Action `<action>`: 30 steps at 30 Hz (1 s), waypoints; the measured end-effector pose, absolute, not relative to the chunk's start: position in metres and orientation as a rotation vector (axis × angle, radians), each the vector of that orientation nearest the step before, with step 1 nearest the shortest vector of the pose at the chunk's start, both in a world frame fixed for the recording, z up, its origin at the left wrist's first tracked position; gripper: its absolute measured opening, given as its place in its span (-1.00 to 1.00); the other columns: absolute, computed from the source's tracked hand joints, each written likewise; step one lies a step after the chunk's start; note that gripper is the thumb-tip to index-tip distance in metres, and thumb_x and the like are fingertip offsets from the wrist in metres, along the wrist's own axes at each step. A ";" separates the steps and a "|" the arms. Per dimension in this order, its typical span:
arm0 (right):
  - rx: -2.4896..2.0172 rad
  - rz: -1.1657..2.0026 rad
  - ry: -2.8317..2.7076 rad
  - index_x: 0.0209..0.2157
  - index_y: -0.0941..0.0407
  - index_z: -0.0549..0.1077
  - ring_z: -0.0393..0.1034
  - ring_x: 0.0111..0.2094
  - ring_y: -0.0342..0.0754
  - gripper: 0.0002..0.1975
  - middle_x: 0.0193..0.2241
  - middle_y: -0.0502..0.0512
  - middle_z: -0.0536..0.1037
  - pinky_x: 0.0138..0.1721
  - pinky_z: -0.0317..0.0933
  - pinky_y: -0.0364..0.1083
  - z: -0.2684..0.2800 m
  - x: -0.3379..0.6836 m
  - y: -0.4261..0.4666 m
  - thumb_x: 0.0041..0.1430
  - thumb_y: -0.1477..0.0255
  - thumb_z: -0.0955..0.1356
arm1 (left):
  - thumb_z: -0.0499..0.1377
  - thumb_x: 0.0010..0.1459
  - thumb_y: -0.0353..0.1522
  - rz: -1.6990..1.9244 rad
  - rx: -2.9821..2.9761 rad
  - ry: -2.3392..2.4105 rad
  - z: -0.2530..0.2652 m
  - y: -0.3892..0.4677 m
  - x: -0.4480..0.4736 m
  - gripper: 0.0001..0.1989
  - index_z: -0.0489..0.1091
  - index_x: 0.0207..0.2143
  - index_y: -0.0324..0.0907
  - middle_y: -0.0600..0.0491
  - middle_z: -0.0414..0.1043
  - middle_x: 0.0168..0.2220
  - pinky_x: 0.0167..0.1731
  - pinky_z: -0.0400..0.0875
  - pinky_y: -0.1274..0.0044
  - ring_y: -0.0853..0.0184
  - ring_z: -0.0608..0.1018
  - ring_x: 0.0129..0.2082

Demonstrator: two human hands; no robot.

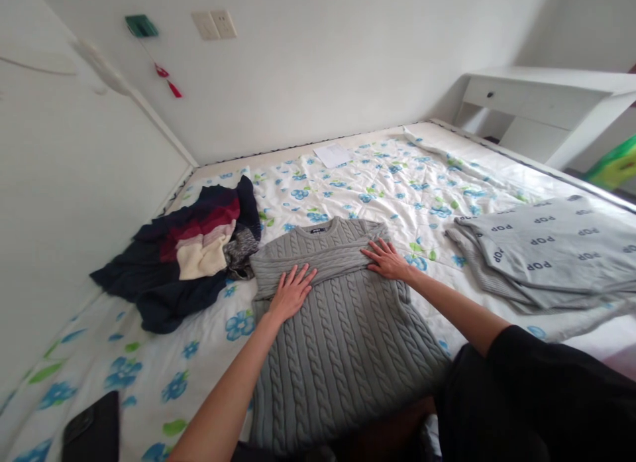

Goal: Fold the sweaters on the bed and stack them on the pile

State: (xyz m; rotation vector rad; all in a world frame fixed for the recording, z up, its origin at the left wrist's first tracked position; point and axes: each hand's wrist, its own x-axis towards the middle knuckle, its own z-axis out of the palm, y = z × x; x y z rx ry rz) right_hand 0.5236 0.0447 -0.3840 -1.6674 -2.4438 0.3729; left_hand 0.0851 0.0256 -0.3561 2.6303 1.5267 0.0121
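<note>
- Gray sweater (338,349) touched mid-frame by left hand (291,293) and right hand (388,260); both laid flat, fingers spread, nothing grasped.
- Desk drawer (527,104), upper right, seen closed; contents hidden.

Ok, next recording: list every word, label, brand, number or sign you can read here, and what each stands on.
"POP", repeated across the light grey fabric on the right.
Too small to read: the dark neck label of the grey cable-knit sweater.
No writing can be made out on the white paper.

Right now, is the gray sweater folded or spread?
Partly folded: the gray sweater lies spread, with sleeves turned in across its front.
</note>
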 end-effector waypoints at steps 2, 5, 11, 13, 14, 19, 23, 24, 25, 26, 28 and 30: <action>-1.737 0.448 -2.440 0.69 -0.21 0.03 -0.35 0.68 0.48 -0.24 0.70 0.04 -0.13 0.58 -0.25 0.57 -0.392 0.532 0.043 0.62 -0.09 0.19 | -0.13 0.63 -0.12 -0.005 2.637 1.517 -0.358 0.019 0.085 -0.39 0.07 0.65 0.28 0.18 -0.02 0.70 0.61 -0.08 -0.03 0.03 -0.02 0.70; -1.858 0.531 -2.373 0.69 -0.25 -0.03 -0.35 0.68 0.47 -0.22 0.71 -0.01 -0.18 0.57 -0.21 0.57 -0.398 0.548 0.042 0.61 -0.15 0.12 | -0.08 0.62 -0.05 0.017 2.592 1.549 -0.360 0.015 0.078 -0.38 0.09 0.64 0.28 0.18 -0.05 0.70 0.61 -0.09 -0.05 0.00 -0.03 0.70; -1.989 0.423 -2.243 0.65 -0.18 0.17 -0.38 0.68 0.49 -0.25 0.68 0.03 0.03 0.57 -0.28 0.59 -0.379 0.547 0.047 0.63 -0.14 0.09 | -0.13 0.62 -0.01 0.283 2.325 1.880 -0.352 0.038 0.064 -0.32 0.24 0.61 0.01 -0.05 0.09 0.67 0.57 0.11 -0.01 -0.08 0.12 0.66; -1.981 0.316 -2.167 0.63 -0.05 0.24 -0.38 0.68 0.47 -0.25 0.65 0.15 0.11 0.59 -0.31 0.56 -0.366 0.525 0.052 0.65 -0.10 0.10 | -0.16 0.62 -0.03 0.381 2.314 1.908 -0.346 0.049 0.073 -0.32 0.28 0.60 -0.05 -0.09 0.16 0.64 0.57 0.12 0.01 -0.07 0.13 0.66; -1.949 0.288 -2.145 0.63 0.00 0.25 -0.37 0.69 0.45 -0.25 0.65 0.19 0.11 0.60 -0.31 0.53 -0.360 0.510 0.055 0.65 -0.08 0.11 | -0.17 0.62 -0.04 0.413 2.325 1.894 -0.345 0.054 0.082 -0.32 0.29 0.59 -0.07 -0.10 0.17 0.64 0.57 0.12 0.01 -0.06 0.13 0.66; -1.584 0.435 -2.278 0.64 -0.08 0.22 -0.33 0.70 0.30 -0.29 0.67 0.02 0.04 0.64 -0.38 0.42 -0.350 0.427 0.060 0.62 -0.03 0.21 | -0.13 0.61 -0.05 0.372 2.398 1.738 -0.357 0.057 0.140 -0.34 0.27 0.60 0.02 -0.05 0.15 0.64 0.58 0.06 -0.02 -0.07 0.14 0.65; -1.594 0.567 -2.311 0.61 -0.23 0.25 -0.21 0.69 0.22 -0.31 0.66 -0.10 0.07 0.66 -0.37 0.32 -0.369 0.430 0.059 0.57 -0.04 0.27 | -0.03 0.55 0.05 0.303 2.375 1.848 -0.369 0.054 0.132 -0.29 0.23 0.62 0.08 -0.02 0.12 0.66 0.60 -0.08 -0.08 -0.12 0.10 0.66; -1.634 0.563 -2.319 0.63 -0.21 0.22 -0.21 0.69 0.23 -0.30 0.66 -0.07 0.06 0.66 -0.36 0.34 -0.373 0.443 0.060 0.59 -0.05 0.25 | -0.01 0.54 0.08 0.275 2.351 1.899 -0.369 0.055 0.118 -0.26 0.21 0.63 0.07 -0.03 0.09 0.66 0.60 -0.10 -0.08 -0.13 0.08 0.67; -1.684 0.551 -2.322 0.64 -0.18 0.18 -0.23 0.69 0.24 -0.28 0.67 -0.04 0.03 0.65 -0.35 0.36 -0.376 0.460 0.061 0.61 -0.06 0.22 | -0.01 0.53 0.10 0.243 2.315 1.954 -0.368 0.056 0.102 -0.23 0.20 0.63 0.04 -0.04 0.07 0.67 0.61 -0.10 -0.07 -0.13 0.07 0.67; -1.746 0.542 -2.312 0.66 -0.16 0.14 -0.25 0.69 0.26 -0.27 0.68 -0.01 0.00 0.64 -0.33 0.40 -0.380 0.478 0.063 0.63 -0.06 0.19 | -0.02 0.52 0.11 0.211 2.272 2.006 -0.367 0.057 0.084 -0.21 0.18 0.64 0.00 -0.07 0.04 0.68 0.61 -0.10 -0.07 -0.13 0.06 0.67; -1.890 0.553 -2.237 0.68 -0.15 0.07 -0.30 0.69 0.30 -0.27 0.69 0.03 -0.06 0.62 -0.30 0.46 -0.386 0.513 0.067 0.65 -0.07 0.14 | -0.07 0.54 0.09 0.174 2.191 2.089 -0.364 0.059 0.047 -0.18 0.14 0.66 -0.09 -0.13 -0.01 0.69 0.61 -0.09 -0.05 -0.11 0.06 0.68; -2.001 0.584 -2.136 0.69 -0.16 0.02 -0.30 0.69 0.34 -0.27 0.70 0.04 -0.10 0.60 -0.26 0.50 -0.392 0.540 0.070 0.66 -0.06 0.12 | -0.09 0.54 0.05 0.185 2.142 2.130 -0.363 0.059 0.018 -0.17 0.09 0.67 -0.18 -0.17 -0.05 0.69 0.62 -0.08 -0.04 -0.09 0.04 0.68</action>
